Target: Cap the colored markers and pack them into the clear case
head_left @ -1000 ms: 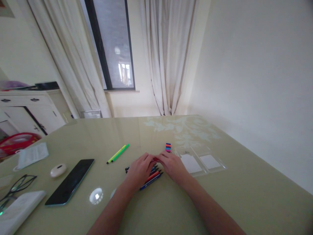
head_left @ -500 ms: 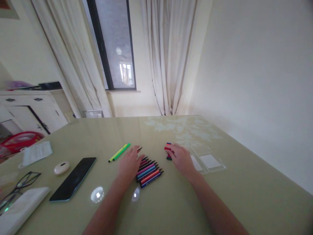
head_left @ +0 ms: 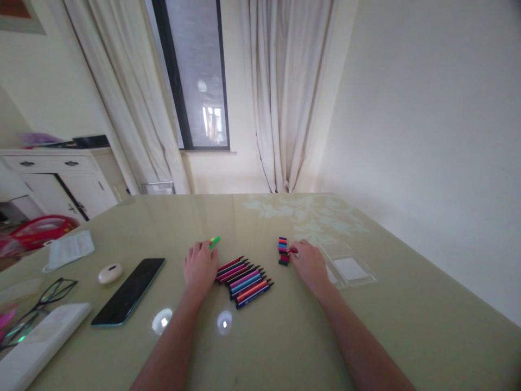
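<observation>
My left hand (head_left: 201,265) lies over the left pair of markers, fingers curled down around a green marker (head_left: 215,241); the tip of a yellow marker (head_left: 211,239) peeks out beside it. Just right of that hand, several dark, red, purple, blue and orange uncapped markers (head_left: 246,282) lie side by side in a slanted row, nibs toward the upper right. My right hand (head_left: 308,264) pinches a small red cap (head_left: 292,251) between thumb and fingers. It is at the right side of a short column of coloured marker caps (head_left: 283,246).
A clear plastic case (head_left: 353,270) lies right of my right hand. On the left are a phone (head_left: 129,293), a round white case (head_left: 110,273), a face mask (head_left: 71,250), glasses (head_left: 38,310) and a long white box (head_left: 44,345). A wall borders the table's right side.
My left hand has moved left, from the near row of markers onto the green and yellow ones. A red marker now lies in the row. My right hand has shifted slightly right, uncovering more caps.
</observation>
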Demonstrator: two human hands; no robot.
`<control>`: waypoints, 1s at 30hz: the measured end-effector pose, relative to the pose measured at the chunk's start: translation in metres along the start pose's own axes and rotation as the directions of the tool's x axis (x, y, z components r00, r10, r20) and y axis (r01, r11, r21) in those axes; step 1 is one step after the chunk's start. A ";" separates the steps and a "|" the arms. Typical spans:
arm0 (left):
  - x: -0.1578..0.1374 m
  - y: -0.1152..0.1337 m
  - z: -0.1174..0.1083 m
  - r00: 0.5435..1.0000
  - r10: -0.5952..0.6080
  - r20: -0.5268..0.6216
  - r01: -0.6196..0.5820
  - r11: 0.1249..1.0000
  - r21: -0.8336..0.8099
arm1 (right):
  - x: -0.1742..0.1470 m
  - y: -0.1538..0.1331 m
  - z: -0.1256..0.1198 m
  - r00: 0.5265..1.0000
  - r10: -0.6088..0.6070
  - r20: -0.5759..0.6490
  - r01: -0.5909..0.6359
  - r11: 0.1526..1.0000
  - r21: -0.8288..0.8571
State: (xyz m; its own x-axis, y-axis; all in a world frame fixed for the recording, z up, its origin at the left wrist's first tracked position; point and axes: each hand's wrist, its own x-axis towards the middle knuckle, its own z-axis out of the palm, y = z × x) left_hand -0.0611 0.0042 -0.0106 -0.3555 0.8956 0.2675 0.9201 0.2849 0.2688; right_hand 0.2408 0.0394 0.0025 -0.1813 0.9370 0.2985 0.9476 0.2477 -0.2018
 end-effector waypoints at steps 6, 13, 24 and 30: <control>-0.001 -0.009 0.003 0.996 -0.079 -0.036 0.082 0.994 0.077 | -0.001 -0.009 -0.007 0.997 0.014 0.080 -0.002 0.989 -0.146; 0.000 -0.010 0.004 0.996 -0.063 -0.060 0.065 0.997 0.029 | -0.003 -0.015 -0.002 0.998 0.013 0.068 -0.001 0.985 -0.173; -0.024 0.044 0.008 0.840 0.533 -0.101 -0.542 0.821 -0.181 | -0.006 -0.026 0.002 0.972 -0.188 -0.140 0.219 0.943 0.253; -0.039 0.052 0.000 0.774 0.633 -0.024 -0.632 0.771 -0.080 | -0.014 -0.043 0.008 0.884 -0.450 -0.122 0.466 0.859 0.213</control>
State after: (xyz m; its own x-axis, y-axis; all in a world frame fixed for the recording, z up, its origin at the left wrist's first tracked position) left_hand 0.0006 -0.0158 -0.0071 0.3029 0.8655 0.3991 0.9206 -0.3739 0.1122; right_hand 0.2008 0.0178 -0.0003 -0.5548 0.6871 0.4691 0.6729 0.7022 -0.2327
